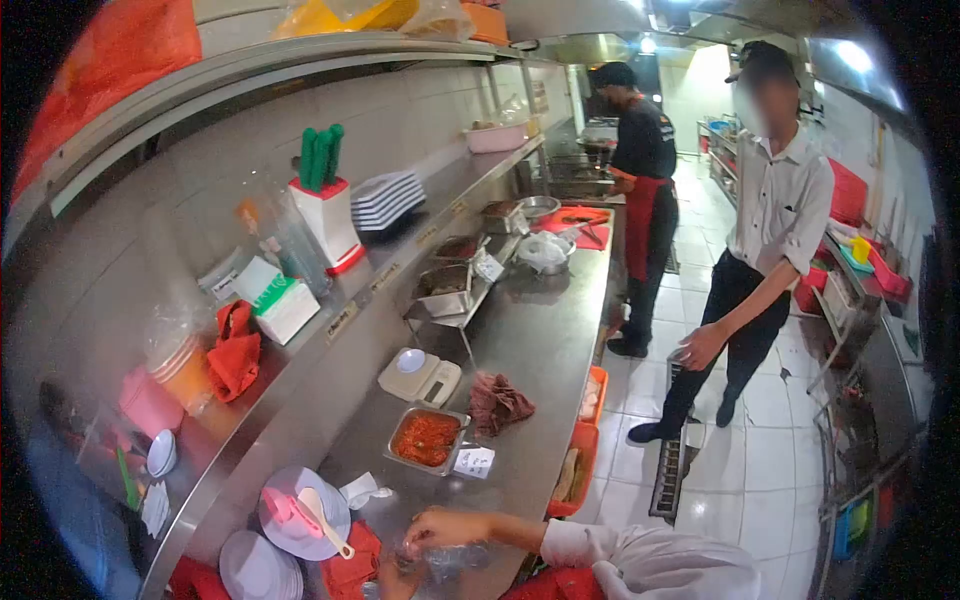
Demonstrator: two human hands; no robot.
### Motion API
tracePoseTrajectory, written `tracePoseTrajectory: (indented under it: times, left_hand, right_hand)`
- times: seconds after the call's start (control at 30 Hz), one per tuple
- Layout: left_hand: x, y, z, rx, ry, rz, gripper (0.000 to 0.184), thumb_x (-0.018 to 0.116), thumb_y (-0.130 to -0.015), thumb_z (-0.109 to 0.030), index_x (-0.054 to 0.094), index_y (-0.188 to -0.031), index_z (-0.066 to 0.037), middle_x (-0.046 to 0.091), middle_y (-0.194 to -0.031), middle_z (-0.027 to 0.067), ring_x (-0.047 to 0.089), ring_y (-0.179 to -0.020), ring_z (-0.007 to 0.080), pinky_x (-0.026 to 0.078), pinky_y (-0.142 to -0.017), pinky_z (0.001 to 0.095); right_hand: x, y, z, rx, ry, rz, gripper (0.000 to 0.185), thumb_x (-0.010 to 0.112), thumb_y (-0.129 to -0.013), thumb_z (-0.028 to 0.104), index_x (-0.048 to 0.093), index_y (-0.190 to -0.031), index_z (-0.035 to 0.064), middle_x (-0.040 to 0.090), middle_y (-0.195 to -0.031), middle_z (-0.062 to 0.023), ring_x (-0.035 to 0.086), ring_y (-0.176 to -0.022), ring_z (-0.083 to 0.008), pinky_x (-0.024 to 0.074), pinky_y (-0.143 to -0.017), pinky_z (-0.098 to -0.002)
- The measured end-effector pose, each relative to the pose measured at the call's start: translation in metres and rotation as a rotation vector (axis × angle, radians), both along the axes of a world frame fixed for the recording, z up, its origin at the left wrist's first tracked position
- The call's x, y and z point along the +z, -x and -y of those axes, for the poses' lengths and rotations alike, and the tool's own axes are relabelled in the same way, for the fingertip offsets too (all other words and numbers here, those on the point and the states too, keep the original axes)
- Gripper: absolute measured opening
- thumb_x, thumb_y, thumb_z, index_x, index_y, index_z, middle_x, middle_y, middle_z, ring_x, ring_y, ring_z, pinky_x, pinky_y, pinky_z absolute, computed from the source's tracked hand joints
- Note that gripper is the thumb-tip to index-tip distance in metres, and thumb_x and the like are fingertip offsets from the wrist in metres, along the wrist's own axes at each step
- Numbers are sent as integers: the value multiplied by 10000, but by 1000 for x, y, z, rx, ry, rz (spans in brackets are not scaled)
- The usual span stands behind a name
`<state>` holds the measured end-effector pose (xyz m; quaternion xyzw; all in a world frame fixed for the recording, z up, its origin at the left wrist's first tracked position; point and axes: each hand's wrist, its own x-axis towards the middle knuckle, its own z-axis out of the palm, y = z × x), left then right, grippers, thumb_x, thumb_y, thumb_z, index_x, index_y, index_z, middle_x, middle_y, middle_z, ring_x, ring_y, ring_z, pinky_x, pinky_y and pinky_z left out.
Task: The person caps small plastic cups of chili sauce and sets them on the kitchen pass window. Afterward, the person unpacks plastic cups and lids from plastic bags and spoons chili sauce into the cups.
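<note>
My right hand (448, 527) reaches in from the right over the steel counter, its fingers pinched on a thin clear plastic bag (455, 563). At the bottom edge my left hand (400, 580) shows only in part, close to the same plastic; its fingers are largely cut off. A red cloth (352, 562) lies to the left of the hands. Beyond it a plate (300, 535) carries a pale spoon (325, 520) and a pink utensil (290, 512). Farther up the counter stands a steel tray of red-orange sauce (427, 440), with a paper label (474, 462) against it.
A kitchen scale (420, 378) and a dark red cloth (500, 403) lie past the tray. Stacked plates (258, 570) stand at lower left. A shelf (290, 360) runs along the wall with a knife block (327, 225). One person (775, 200) stands in the aisle, another (645, 150) farther back.
</note>
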<state>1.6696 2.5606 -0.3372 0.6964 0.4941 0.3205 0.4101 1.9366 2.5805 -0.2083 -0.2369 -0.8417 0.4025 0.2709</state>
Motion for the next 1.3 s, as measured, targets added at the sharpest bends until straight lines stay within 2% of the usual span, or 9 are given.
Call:
tracePoseTrajectory:
  times: [0.07, 0.13, 0.27, 0.43, 0.7, 0.83, 1.03, 1.23, 1.3]
  left_hand:
    - [-6, 9, 9, 34, 4, -294, 617, 694, -861, -278, 432, -1392, -103, 532, -1320, 148, 564, -1148, 277, 487, -912, 384]
    - [63, -26, 34, 246, -84, -164, 394, 777, -685, -35, 541, -999, 1, 652, -922, 91, 629, -842, 186, 514, -815, 346]
    - [79, -44, 53, 497, 13, 29, 435, 797, -676, -62, 543, -1026, -21, 625, -892, 64, 605, -818, 166, 491, -733, 296]
    - [97, -56, 68, 462, 91, 88, 395, 830, -682, -115, 556, -953, -27, 590, -834, 23, 567, -803, 138, 473, -737, 293]
    - [104, -45, 72, 267, 362, 726, 507, 645, -801, -95, 422, -1252, -33, 537, -1181, 128, 590, -1055, 254, 461, -942, 379]
    - [110, -36, 64, 174, 406, 941, 488, 607, -835, -125, 414, -1274, -33, 514, -1253, 146, 577, -1104, 277, 456, -964, 418]
    - [124, -46, 43, 323, 277, 785, 429, 622, -851, -9, 398, -1216, -45, 523, -1268, 179, 587, -1107, 279, 475, -960, 417]
    - [105, -66, 12, 329, 451, 871, 457, 619, -817, 65, 403, -1205, -41, 543, -1197, 185, 598, -1073, 345, 501, -951, 449]
    - [100, -72, 5, 337, 477, 928, 459, 610, -818, 78, 402, -1207, -46, 541, -1184, 183, 607, -1054, 354, 503, -947, 459]
  right_hand:
    - [5, -5, -13, -19, 1, -25, 255, 578, -914, 265, 664, -1034, 56, 672, -960, -143, 631, -904, -308, 462, -863, -431]
    - [7, -2, -21, -193, -113, 111, 232, 591, -908, 247, 675, -1013, 57, 692, -907, -125, 650, -849, -307, 468, -864, -438]
    - [-27, 19, -31, -173, -55, -40, 162, 631, -869, 192, 687, -920, 48, 691, -878, -140, 661, -817, -319, 506, -783, -437]
    - [-73, 43, -46, -280, -151, 292, 142, 661, -790, 209, 706, -847, 88, 686, -818, -134, 664, -762, -312, 516, -712, -426]
    - [-105, 39, -70, -140, -169, 213, 95, 690, -777, 163, 663, -824, 86, 669, -855, -114, 617, -892, -327, 502, -794, -419]
    - [-67, 32, -64, -207, -253, 26, 59, 645, -771, 137, 647, -786, 80, 658, -853, -146, 627, -888, -345, 483, -860, -447]
    - [-2, -60, -79, -785, -588, 563, 254, 522, -899, 154, 615, -1023, -47, 631, -947, -240, 606, -929, -388, 471, -856, -455]
    - [2, -80, -93, -846, 79, 609, 299, 387, -978, 177, 544, -1088, -52, 594, -1069, -286, 613, -1005, -373, 489, -848, -456]
    - [-16, -83, -97, -849, -126, 552, 307, 362, -982, 161, 549, -1087, -58, 623, -1013, -298, 650, -935, -364, 518, -797, -431]
